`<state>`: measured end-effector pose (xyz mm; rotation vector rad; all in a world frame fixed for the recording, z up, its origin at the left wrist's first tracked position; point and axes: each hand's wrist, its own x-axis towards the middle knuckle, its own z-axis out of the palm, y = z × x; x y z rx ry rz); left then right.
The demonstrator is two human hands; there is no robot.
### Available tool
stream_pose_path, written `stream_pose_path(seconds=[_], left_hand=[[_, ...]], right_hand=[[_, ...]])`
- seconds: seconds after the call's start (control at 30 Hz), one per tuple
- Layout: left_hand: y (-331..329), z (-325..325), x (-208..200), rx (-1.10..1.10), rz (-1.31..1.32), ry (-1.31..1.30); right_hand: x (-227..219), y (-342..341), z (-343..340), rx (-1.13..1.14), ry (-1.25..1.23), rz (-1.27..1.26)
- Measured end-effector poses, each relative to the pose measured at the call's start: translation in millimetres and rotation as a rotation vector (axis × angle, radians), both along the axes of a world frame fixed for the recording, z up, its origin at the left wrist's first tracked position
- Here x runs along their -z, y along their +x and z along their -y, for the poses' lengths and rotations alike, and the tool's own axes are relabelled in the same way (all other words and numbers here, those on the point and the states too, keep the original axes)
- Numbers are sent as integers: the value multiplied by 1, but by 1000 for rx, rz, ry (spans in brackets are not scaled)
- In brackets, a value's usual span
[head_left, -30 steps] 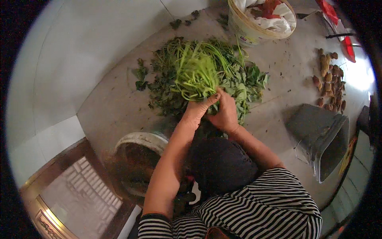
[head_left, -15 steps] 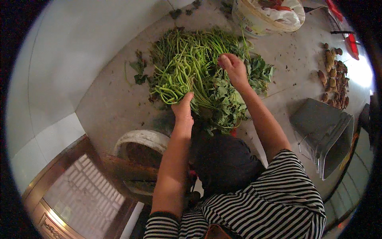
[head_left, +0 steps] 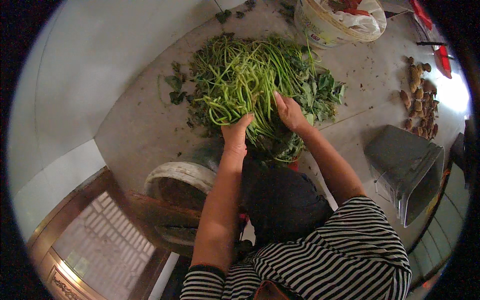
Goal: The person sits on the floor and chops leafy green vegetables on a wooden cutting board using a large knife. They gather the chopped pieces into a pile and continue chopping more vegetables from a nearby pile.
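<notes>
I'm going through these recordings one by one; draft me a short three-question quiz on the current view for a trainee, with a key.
1. Multiple choice: where do the brown lumps lie?
A. inside the white bucket
B. on the floor, to the right of the leafy pile
C. inside the grey container
2. True or false: the left hand and right hand are bare.
3. Fill in: the left hand holds long ____ stems.

Key: 1 B; 2 true; 3 green.

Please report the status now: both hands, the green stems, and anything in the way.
Left hand holding stems. Right hand at their right side, grip unclear. Stems heaped, loosely tangled. No obstacle visible between hands and stems; bucket stands beyond.
</notes>
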<state>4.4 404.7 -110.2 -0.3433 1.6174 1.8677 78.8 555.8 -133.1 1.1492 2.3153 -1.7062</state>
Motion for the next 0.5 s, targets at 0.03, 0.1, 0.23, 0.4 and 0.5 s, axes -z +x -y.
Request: stream_pose_path(seconds=[0.03, 0.1, 0.23, 0.4, 0.5], left_hand=[[-1, 0, -3, 40, 33, 15], [-3, -1, -5, 110, 68, 53], [2, -7, -24, 365, 38, 83], [12, -18, -41, 652, -571, -45], [14, -21, -38, 631, -810, -84]], right_hand=[[-18, 7, 0, -59, 8, 18], [-22, 16, -1, -216, 164, 26], [11, 11, 13, 264, -166, -431], [43, 43, 24, 542, -676, -470], [28, 49, 25, 702, -836, -362]])
